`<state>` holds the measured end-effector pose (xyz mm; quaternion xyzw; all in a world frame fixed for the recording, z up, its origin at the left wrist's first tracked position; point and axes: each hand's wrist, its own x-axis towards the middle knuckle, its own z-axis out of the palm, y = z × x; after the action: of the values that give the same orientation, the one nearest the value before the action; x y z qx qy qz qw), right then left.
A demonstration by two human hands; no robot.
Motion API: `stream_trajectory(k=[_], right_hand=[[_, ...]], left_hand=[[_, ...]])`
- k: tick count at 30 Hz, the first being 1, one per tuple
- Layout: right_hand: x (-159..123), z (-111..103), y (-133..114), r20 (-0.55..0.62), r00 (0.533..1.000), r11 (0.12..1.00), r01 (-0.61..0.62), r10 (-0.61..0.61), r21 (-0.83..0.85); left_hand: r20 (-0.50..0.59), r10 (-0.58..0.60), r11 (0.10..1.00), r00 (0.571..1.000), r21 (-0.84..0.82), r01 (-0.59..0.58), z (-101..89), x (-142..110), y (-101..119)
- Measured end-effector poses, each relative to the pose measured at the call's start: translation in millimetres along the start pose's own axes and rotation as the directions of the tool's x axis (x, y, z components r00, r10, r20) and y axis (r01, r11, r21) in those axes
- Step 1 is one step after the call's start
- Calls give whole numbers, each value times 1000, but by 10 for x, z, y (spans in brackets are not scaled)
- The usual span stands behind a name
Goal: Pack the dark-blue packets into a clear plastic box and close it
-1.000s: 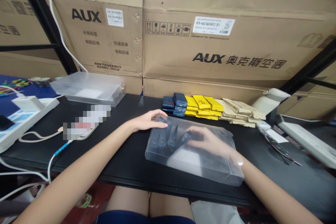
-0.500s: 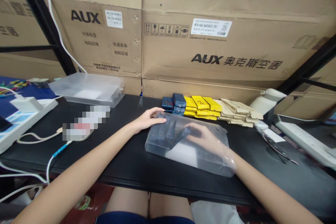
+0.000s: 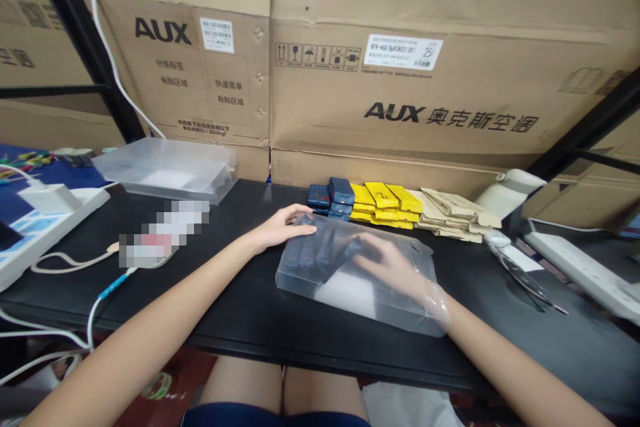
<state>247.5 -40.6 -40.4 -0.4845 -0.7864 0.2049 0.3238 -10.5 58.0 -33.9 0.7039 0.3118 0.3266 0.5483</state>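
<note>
Black desk point(image 3: 240, 307): clear case point(image 3: 400, 320) has three dark packets point(image 3: 307, 253), right hand point(image 3: 387, 260) pinches fourth point(image 3: 351, 249), left hand point(image 3: 280, 228) loosely clasps far-left corner, stacks point(image 3: 384, 197) outside

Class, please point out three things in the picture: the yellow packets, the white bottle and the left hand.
Yellow packets point(image 3: 383, 195): head view, top packet's printed face.
White bottle point(image 3: 501, 197): head view, side of its body.
Left hand point(image 3: 281, 228): head view, back of the hand.

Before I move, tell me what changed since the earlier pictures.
The clear case's right end has shifted slightly away from the person. No hold visibly changed: left hand stays at its far left corner, right hand inside at a dark packet. Yellow packs stayed.
</note>
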Motion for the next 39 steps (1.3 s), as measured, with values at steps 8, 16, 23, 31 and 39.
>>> stream_trajectory(k=[8, 16, 23, 31, 39], right_hand=[[-19, 5, 11, -24, 999, 998, -50, 49, -41], [-19, -12, -73, -8, 998, 996, -62, 62, -67], [-7, -2, -113, -11, 994, 994, -108, 108, -20], [-54, 13, -234, 406, 884, 808, -407, 231, 426], [-35, 8, -245, 452, 874, 735, -423, 177, 530]], left_hand=[[4, -5, 1000, 1000, 0, 5, -4, -4, 12], [8, 0, 1000, 1000, 15, -1, -3, -6, 13], [23, 4, 999, 1000, 42, -5, 8, -17, 32], [22, 12, 998, 1000, 57, -13, 4, -2, 2], [19, -7, 999, 1000, 38, 6, 14, -9, 27]])
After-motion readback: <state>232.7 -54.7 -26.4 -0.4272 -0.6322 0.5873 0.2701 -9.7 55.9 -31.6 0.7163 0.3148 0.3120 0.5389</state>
